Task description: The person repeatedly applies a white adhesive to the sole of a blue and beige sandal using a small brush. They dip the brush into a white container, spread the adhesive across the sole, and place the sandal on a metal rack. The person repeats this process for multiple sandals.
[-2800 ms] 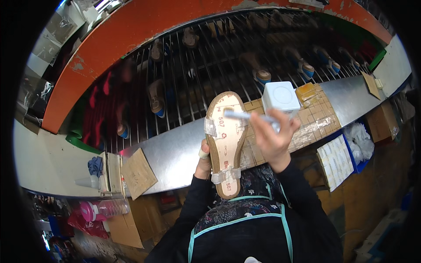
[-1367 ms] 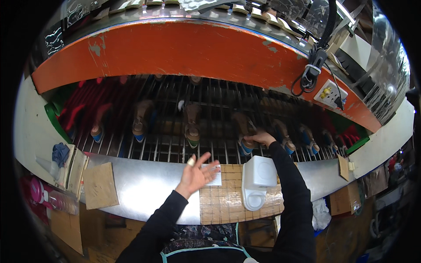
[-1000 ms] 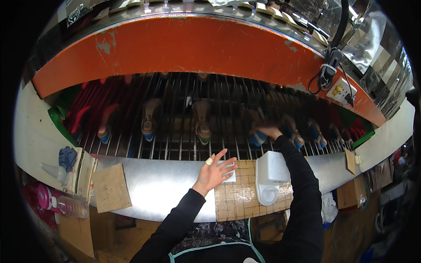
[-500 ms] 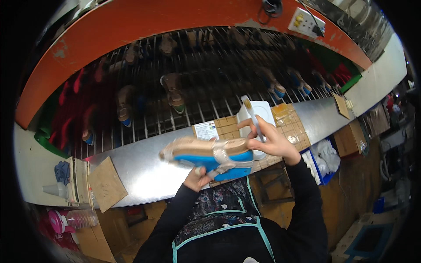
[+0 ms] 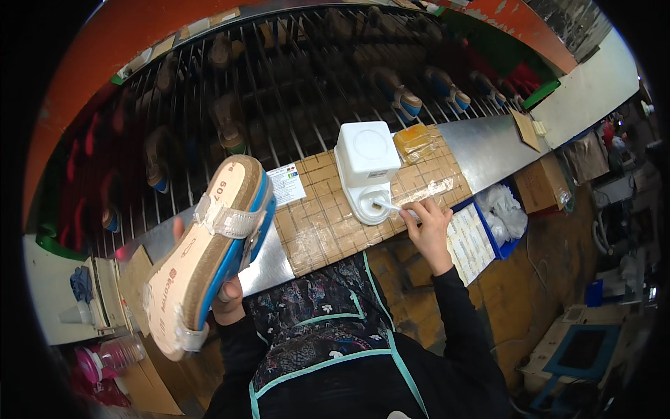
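Observation:
A sandal with a beige printed face, a cork-coloured edge, pale straps and a blue part beneath is tilted up at the left. My left hand grips it from behind and below; the thumb shows at the near side and a fingertip at the far side, the rest hidden. Between the fingertips of my right hand is the pale handle of a thin brush. Its tip is inside the round opening at the base of a white plastic dispenser.
Under the dispenser lies taped cardboard on a metal counter. A yellow block sits beside it. Behind, several sandals rest on a rack of metal rods. A blue bin with clear plastic stands at the right.
The sandal has swung left and nearer, tipping up to show its printed face. My right hand has left the sandal and lowered the brush into the dispenser's opening.

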Available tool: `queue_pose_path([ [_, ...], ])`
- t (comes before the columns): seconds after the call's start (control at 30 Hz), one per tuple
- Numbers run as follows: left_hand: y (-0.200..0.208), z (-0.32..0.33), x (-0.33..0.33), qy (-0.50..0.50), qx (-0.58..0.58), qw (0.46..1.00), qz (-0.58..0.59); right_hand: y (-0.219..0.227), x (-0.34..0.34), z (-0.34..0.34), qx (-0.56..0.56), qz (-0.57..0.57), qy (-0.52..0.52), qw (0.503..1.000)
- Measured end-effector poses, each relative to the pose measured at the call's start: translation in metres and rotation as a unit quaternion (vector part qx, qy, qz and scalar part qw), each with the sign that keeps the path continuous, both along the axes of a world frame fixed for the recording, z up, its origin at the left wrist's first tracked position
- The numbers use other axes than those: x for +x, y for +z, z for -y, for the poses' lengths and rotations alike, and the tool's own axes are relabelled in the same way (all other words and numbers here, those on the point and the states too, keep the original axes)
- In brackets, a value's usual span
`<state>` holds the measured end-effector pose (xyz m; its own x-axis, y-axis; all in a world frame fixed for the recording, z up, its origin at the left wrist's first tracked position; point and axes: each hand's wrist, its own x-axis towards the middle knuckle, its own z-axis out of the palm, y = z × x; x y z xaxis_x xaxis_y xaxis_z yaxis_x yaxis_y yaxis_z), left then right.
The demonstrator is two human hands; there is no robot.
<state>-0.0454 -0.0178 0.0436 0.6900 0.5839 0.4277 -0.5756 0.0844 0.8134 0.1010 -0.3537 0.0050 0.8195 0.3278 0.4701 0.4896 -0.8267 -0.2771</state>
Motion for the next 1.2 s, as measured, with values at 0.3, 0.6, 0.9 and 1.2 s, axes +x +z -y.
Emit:
queue_pose_path([
  [0.3,0.006,-0.006,-0.010,0.315,0.431,0.845,-0.041,-0.004,0.005,-0.009,-0.019,0.080,0.005,0.997],
  [0.6,0.022,0.007,-0.022,-0.119,-0.086,0.987,0.066,-0.007,0.005,-0.006,-0.034,0.067,0.024,0.997],
  [0.9,-0.001,0.021,0.000,-0.476,-0.416,0.756,0.168,-0.022,0.010,0.017,0.362,-0.490,0.008,0.793],
  [1.2,-0.051,0.049,0.061,0.068,0.205,0.967,0.136,0.058,-0.032,-0.053,0.224,0.090,0.067,0.968],
])
